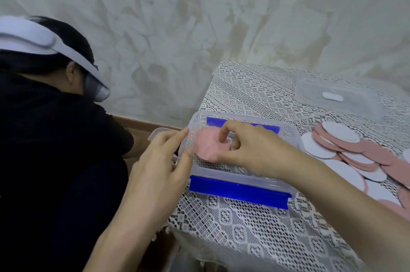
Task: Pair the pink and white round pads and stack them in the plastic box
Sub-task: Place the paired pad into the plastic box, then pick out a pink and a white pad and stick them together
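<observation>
A clear plastic box [241, 175] with blue clasps stands on the lace-covered table. Inside it lies a pink round pad [206, 145]. My right hand [248, 149] reaches into the box and pinches that pad at its right edge with thumb and fingers. My left hand [164, 156] is at the box's left end, its index finger and thumb touching the wall. A heap of loose pink and white round pads [355, 156] lies on the table to the right of the box.
The box's clear lid [337, 98] lies at the back right of the table [244, 223]. Another person in black with a white headset [55, 50] sits close on the left. A pale draped cloth hangs behind.
</observation>
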A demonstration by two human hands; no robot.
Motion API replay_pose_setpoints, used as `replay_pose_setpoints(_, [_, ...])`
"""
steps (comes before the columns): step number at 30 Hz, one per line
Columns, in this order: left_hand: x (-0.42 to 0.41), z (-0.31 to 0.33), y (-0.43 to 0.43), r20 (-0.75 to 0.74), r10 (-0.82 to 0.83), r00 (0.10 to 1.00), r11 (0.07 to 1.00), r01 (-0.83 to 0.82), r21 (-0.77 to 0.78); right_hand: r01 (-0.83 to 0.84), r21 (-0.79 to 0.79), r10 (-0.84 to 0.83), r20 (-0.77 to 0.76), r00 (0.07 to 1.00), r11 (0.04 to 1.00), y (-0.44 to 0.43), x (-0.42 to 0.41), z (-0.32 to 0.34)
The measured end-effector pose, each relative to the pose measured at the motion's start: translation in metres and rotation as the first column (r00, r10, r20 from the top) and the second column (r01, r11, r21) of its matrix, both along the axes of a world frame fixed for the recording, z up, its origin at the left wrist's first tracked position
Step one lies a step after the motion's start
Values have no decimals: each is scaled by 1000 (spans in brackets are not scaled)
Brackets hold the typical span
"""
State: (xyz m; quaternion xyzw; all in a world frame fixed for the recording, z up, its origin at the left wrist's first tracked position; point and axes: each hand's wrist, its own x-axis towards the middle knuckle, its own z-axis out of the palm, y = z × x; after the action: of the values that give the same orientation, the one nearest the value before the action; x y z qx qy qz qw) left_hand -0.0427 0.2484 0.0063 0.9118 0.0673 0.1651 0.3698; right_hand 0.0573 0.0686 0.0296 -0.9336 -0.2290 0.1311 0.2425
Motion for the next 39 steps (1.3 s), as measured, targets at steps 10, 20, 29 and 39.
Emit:
replay_pose_setpoints(10, [3,-1,3,-28,-7,1000,1000,7,7,-27,-48,30,77,997,998,5,10,-3])
replay_pose_setpoints(20, [3,-3,1,-2,30,1000,999,-30,36,-8,34,8,-11,1000,999,3,19,-14])
replay_pose_setpoints(29, [5,17,-1,-76,112,991,949,-84,305,-77,-42,81,102,991,996,-2,9,-7])
replay_pose_setpoints(39, [31,35,-38,6,61,998,760,-50,648,-30,-368,245,554,796,929,-39,-23,18])
